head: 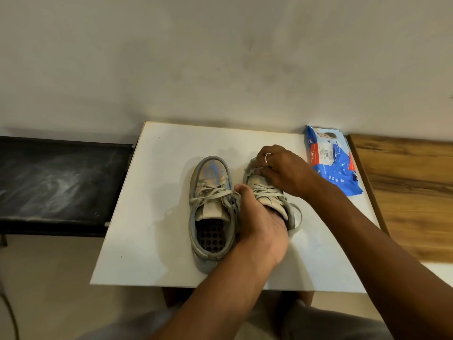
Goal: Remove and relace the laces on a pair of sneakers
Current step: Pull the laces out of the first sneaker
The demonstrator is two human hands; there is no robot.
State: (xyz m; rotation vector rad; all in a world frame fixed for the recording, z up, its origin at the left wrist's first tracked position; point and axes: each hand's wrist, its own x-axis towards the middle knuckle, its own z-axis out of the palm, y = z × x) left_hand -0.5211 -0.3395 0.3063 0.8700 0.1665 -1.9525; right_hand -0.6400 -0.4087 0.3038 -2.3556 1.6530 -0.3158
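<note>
Resting on the tabletop [152, 217], one sneaker [268, 201] is gripped by the left hand [259, 222] and pinched at the toe by the right hand [282, 168]; its lace [264, 191] is best pulled out slowly.

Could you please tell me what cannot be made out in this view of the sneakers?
Head view:
- Right sneaker: heel and inside hidden by the left hand.
- Whether the right hand pinches lace or toe: its fingers cover it.
- Packet print: too small.
</note>
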